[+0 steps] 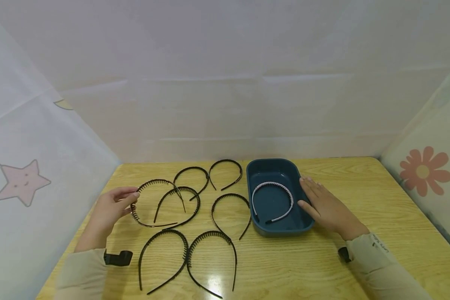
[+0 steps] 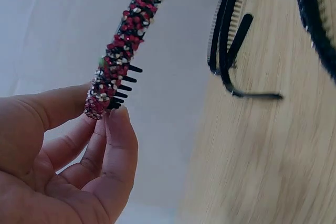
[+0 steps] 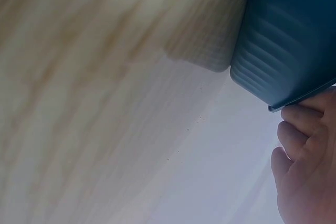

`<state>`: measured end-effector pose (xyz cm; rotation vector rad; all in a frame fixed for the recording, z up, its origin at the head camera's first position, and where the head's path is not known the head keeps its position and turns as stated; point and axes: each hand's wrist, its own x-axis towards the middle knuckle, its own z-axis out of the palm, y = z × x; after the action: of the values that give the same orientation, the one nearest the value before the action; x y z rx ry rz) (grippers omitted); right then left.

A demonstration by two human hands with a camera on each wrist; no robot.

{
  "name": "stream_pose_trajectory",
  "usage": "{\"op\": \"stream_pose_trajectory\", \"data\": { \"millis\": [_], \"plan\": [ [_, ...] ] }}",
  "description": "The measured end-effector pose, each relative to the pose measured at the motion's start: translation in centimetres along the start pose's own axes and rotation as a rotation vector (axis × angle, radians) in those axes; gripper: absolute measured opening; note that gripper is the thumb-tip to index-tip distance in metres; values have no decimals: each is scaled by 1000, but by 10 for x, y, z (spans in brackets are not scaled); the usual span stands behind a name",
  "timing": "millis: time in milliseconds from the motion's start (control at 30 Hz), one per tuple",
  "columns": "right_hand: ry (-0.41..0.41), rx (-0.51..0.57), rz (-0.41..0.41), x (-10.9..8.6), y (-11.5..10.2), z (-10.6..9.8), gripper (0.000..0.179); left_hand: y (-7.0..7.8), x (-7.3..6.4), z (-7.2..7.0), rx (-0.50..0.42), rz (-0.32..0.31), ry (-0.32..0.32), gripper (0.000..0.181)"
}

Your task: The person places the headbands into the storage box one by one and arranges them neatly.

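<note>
My left hand [image 1: 110, 210] pinches a toothed black headband between thumb and fingers at the table's left side. Up close in the left wrist view, that headband [image 2: 126, 43] is covered in red and silver stones, its comb teeth pointing inward. On the right, my right hand [image 1: 328, 210] lies with extended fingers along the right rim of a dark blue plastic bin [image 1: 283, 233]. The right wrist view has its fingers [image 3: 294, 140] at the bin's rim, from outside. A pale pinkish wrapped headband [image 1: 292, 200] with dark tips lies inside the bin.
Several black headbands lie on the wooden table [image 1: 277, 266], including one [image 1: 200, 204] overlapping the held one in the head view. Two near the front edge touch, one [image 1: 165, 231] left of the other [image 1: 210, 232]. Pale cloth walls [image 1: 225, 116] enclose the back and sides.
</note>
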<state>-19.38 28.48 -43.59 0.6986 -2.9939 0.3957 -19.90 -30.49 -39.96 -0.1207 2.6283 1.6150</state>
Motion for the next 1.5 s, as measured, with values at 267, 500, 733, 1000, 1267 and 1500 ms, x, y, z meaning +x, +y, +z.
{"op": "stream_pose_trajectory", "data": {
  "millis": [267,500,733,1000,1267,1500],
  "plan": [
    [10,6,-10,0,0,2,72,12,3,20,-112,-18,-35,61],
    [14,3,-10,-1,0,2,72,32,1,39,-143,7,-56,60],
    [19,3,-7,-1,2,3,72,50,2,60,-168,33,-73,56],
    [19,12,-7,-1,2,2,72,63,7,83,-231,33,-101,53],
    [-3,19,4,0,2,3,72,73,14,107,-294,46,-145,48],
    [-14,15,8,1,2,2,73,82,17,130,-322,67,-184,43]
  ]
}}
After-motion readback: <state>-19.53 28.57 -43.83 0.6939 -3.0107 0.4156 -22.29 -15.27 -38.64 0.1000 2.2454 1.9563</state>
